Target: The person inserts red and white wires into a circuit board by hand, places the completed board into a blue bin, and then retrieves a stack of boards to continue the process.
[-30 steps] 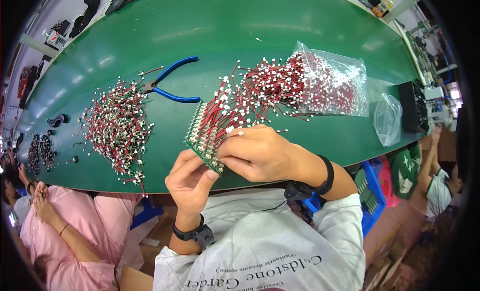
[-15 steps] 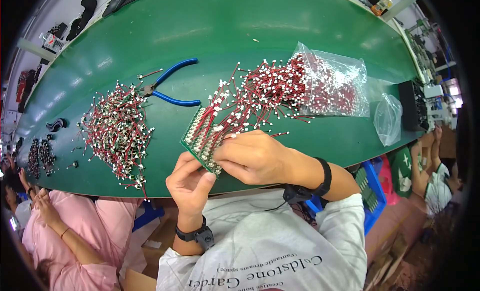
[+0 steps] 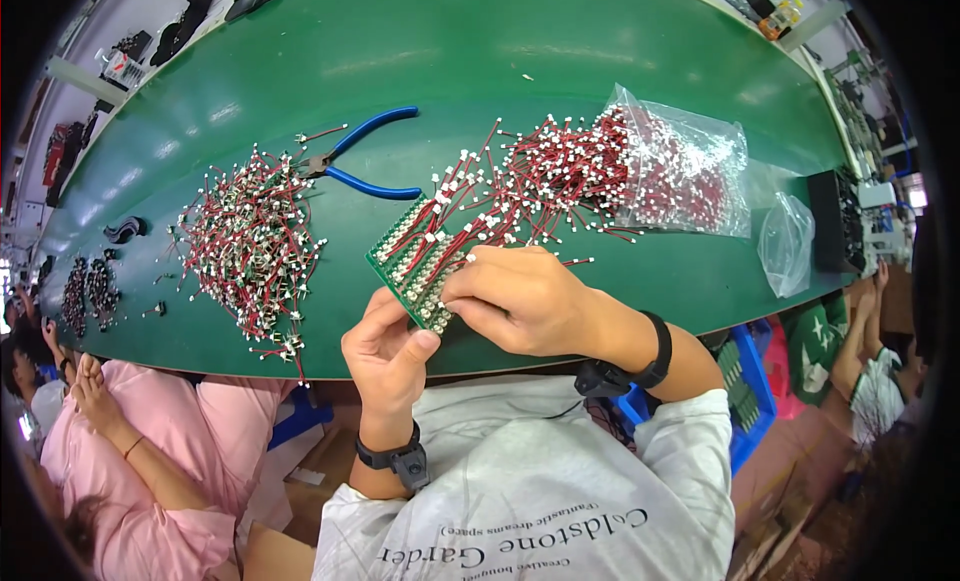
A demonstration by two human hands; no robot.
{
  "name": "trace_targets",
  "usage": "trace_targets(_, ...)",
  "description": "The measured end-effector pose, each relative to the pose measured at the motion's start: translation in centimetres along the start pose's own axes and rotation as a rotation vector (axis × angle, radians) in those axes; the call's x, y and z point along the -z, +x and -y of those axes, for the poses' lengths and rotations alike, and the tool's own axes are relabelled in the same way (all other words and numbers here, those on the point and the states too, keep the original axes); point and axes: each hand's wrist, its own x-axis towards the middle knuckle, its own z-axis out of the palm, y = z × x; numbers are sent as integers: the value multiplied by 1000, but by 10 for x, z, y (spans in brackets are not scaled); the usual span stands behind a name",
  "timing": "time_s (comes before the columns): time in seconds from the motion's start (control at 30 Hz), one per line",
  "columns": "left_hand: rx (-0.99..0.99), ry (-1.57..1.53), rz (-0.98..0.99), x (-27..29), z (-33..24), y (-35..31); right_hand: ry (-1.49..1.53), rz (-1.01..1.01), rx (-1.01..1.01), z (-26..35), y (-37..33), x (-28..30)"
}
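Observation:
My left hand (image 3: pixel 385 351) grips a green circuit board panel (image 3: pixel 428 309) by its near lower edge, thumb on top, the board tilted over the table. Rows of small metal parts cover the panel, and several red wires with white plugs (image 3: pixel 425 226) stick out from its far half. Bent over the board's right side, my right hand (image 3: pixel 525 296) has its thumb and fingers pinched together at the near rows; what is between them is hidden. Beyond the board lies a heap of loose red wires with white plugs (image 3: pixel 575 161), spilling from a clear plastic bag (image 3: pixel 715 166).
Blue-handled pliers (image 3: pixel 372 188) lie open beside a pile of small wired pieces (image 3: pixel 250 246) on the green table (image 3: pixel 420 41). Small black parts (image 3: pixel 100 291) sit far left. At right are an empty clear bag (image 3: pixel 785 246) and a black box (image 3: pixel 830 221). A person in pink (image 3: pixel 150 431) sits at left.
The view has shifted slightly. The board now lies flatter toward me, showing more of its face. My right hand still pinches at its near rows, and my left hand keeps its grip.

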Motion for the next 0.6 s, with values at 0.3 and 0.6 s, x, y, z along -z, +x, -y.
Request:
trace_targets(0.3,-12,25,-4,-8,0,2,-192,-63,158,-1,-1,-1)
trace_targets(0.6,-33,82,17,-7,0,2,-205,-76,165,-3,-3,0)
